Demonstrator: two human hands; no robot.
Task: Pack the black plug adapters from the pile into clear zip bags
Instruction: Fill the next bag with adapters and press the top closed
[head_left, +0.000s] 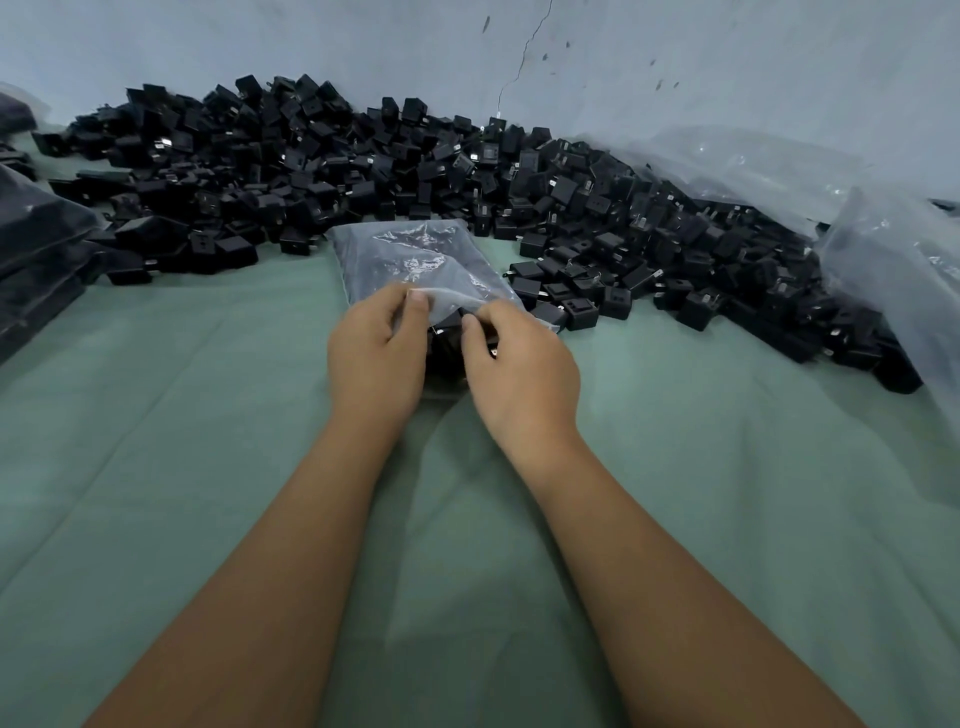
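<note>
Both hands pinching the mouth of the zip bag (415, 260): left hand (375, 353) and right hand (519, 364) each have a grip on it (black adapter (447, 345) between them), just in front of the pile (363, 161).

The adapters (363, 156) in the pile are black, a few showing small silvery prongs. They lie on a plain muted green cloth (208, 441) with no pattern. Nearest the pile's front edge, the bag (410, 260) is clear, greyed by glare, with dark contents showing through. Left of the pile, filled bags (36, 244) look black under clear film. Right of it, loose plastic (893, 270) is clear and whitish. Behind it, the wall (675, 62) is pale blue-grey with dark specks.
</note>
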